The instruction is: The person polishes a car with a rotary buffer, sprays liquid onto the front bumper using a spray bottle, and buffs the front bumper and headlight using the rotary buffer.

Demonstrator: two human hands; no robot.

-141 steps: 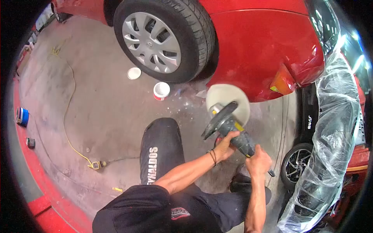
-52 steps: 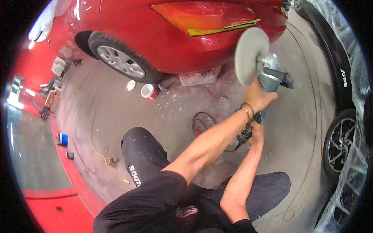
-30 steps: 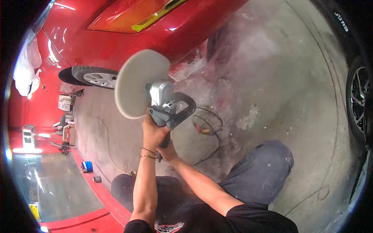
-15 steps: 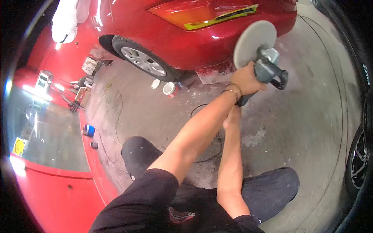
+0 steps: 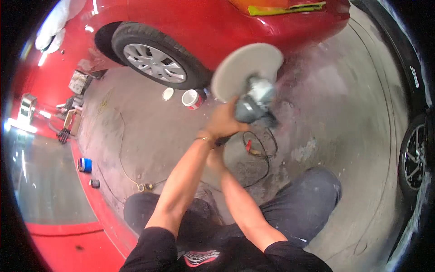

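Note:
A polisher [image 5: 253, 102] with a large round pale pad [image 5: 244, 68] is held up in front of the red car's bumper [image 5: 299, 34]. My left hand [image 5: 222, 120], with a thin bracelet at the wrist, is wrapped round the tool's body just behind the pad. Lower down, my right hand [image 5: 216, 158] is closed round the rear end of the same tool, partly hidden by the left wrist. From this view I cannot tell whether the pad touches the paint. Yellow-green tape [image 5: 285, 9] lines the lower edge of the tail light.
The car's rear wheel [image 5: 156, 63] stands at upper left, near an open white and red tub [image 5: 191, 99] and its lid [image 5: 167, 94]. A dark cable [image 5: 267, 158] loops on the floor. A blue can [image 5: 84, 165] sits at left; a black car [image 5: 401, 59] stands at right.
Since half a second ago, the polisher and both hands have moved left and slightly down in view. The tail light has shifted up and right, partly out of frame. Both hands keep their hold.

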